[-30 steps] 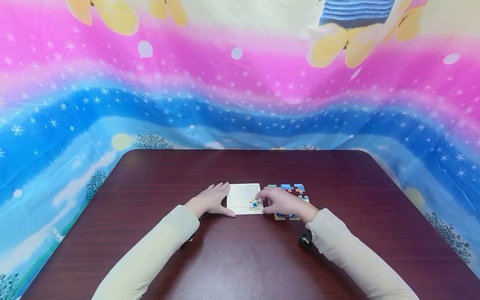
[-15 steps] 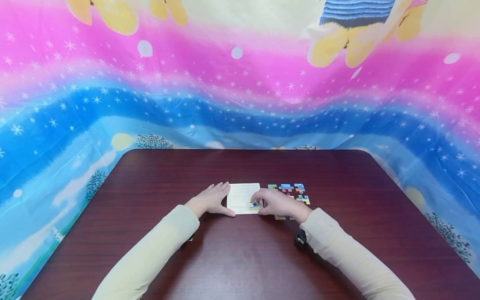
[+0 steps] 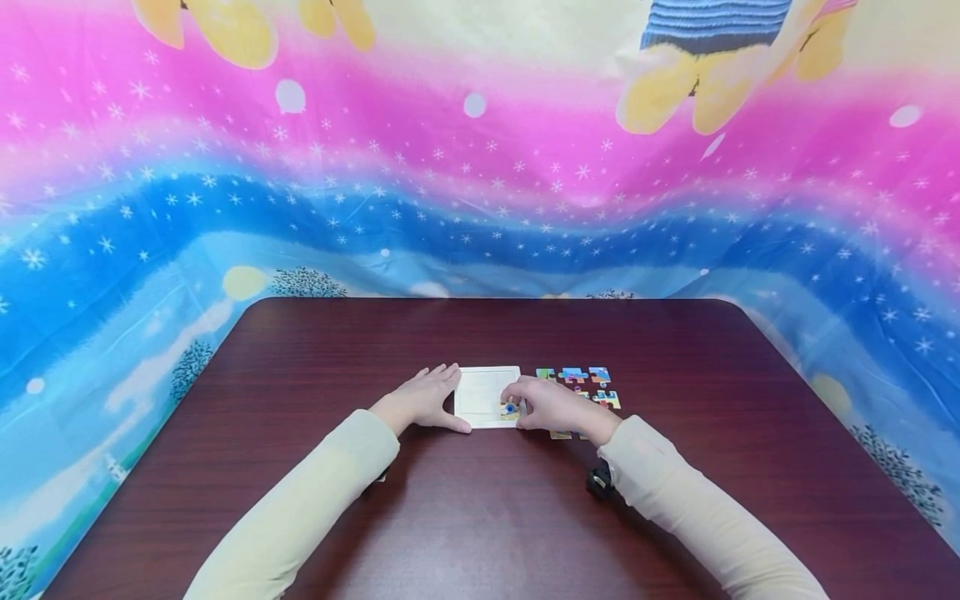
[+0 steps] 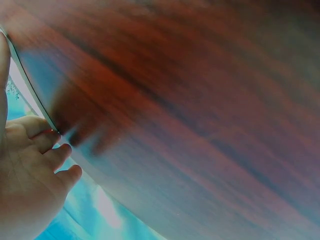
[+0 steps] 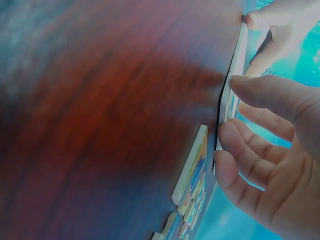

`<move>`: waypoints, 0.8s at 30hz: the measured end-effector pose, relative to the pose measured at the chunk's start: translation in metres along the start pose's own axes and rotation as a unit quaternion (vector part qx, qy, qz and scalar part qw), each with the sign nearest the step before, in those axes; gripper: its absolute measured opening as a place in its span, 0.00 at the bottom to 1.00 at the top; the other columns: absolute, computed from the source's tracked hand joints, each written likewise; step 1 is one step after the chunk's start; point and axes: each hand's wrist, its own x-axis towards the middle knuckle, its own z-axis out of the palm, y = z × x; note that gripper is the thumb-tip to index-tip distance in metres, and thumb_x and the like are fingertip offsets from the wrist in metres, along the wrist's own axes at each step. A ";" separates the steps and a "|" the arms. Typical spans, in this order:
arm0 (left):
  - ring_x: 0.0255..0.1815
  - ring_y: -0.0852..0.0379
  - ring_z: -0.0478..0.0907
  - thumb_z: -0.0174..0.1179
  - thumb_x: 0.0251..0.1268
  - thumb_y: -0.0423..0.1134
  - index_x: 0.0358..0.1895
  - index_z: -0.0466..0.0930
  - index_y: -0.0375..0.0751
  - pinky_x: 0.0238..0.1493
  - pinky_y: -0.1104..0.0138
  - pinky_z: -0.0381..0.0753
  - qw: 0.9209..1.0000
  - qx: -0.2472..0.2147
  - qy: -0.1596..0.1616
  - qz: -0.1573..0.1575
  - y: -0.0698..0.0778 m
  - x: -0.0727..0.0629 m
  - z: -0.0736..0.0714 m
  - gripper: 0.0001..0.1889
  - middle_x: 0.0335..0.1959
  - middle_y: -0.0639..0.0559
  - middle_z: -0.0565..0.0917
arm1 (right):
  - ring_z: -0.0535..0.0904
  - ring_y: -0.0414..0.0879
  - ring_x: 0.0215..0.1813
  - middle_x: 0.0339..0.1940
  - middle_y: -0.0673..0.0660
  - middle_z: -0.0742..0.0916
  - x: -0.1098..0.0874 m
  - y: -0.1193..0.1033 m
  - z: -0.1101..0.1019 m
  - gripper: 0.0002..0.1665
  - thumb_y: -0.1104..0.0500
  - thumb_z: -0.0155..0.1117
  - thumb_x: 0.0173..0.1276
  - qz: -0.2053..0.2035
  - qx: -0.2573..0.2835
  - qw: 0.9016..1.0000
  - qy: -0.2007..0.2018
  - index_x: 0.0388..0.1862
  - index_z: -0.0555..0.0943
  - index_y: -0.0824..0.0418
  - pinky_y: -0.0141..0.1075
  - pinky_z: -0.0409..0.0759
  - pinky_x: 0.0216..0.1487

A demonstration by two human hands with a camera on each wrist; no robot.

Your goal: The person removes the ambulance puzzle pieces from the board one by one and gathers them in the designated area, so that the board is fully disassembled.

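A shallow white puzzle tray (image 3: 480,393) lies on the table, with one printed jigsaw piece (image 3: 511,410) flat in its near right corner. My left hand (image 3: 425,398) rests against the tray's left side, fingers spread and thumb at the near left corner. In the left wrist view several of its fingers (image 4: 59,156) show beside the tabletop. My right hand (image 3: 553,403) is over the tray's right edge, index finger above the piece and thumb near the front edge. In the right wrist view its bent fingers (image 5: 250,160) touch the tray's edge, partly hiding the piece.
Several loose jigsaw pieces (image 3: 573,375) lie in rows right of the tray, some hidden under my right hand. The dark red wooden table (image 3: 480,508) reaches back to a colourful printed cloth (image 3: 480,208) hanging behind it.
My right hand has shifted slightly left, farther over the tray's corner, uncovering more of the loose pieces. My left hand, the tray and the piece in it look unmoved.
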 end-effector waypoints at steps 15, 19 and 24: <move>0.71 0.47 0.46 0.58 0.48 0.69 0.70 0.51 0.32 0.68 0.55 0.47 1.000 0.000 -0.002 -0.002 0.000 0.000 0.000 0.55 0.71 0.42 0.52 | 0.70 0.40 0.29 0.42 0.51 0.78 0.002 -0.002 -0.001 0.21 0.64 0.67 0.55 0.007 -0.009 1.000 -0.017 0.50 0.81 0.60 0.33 0.72 0.32; 0.71 0.47 0.46 0.59 0.48 0.69 0.70 0.51 0.32 0.68 0.55 0.46 1.000 0.000 -0.003 -0.004 0.000 0.000 0.000 0.55 0.71 0.42 0.52 | 0.70 0.41 0.30 0.42 0.51 0.78 0.003 -0.003 -0.002 0.20 0.65 0.67 0.54 0.005 -0.008 1.000 -0.017 0.49 0.82 0.60 0.33 0.73 0.33; 0.71 0.47 0.46 0.59 0.48 0.68 0.70 0.51 0.32 0.68 0.55 0.46 1.000 -0.005 -0.003 -0.004 0.001 -0.001 -0.001 0.55 0.71 0.42 0.52 | 0.70 0.42 0.29 0.39 0.52 0.77 0.004 -0.004 -0.005 0.19 0.66 0.67 0.53 0.002 0.009 1.000 -0.029 0.46 0.80 0.61 0.35 0.72 0.32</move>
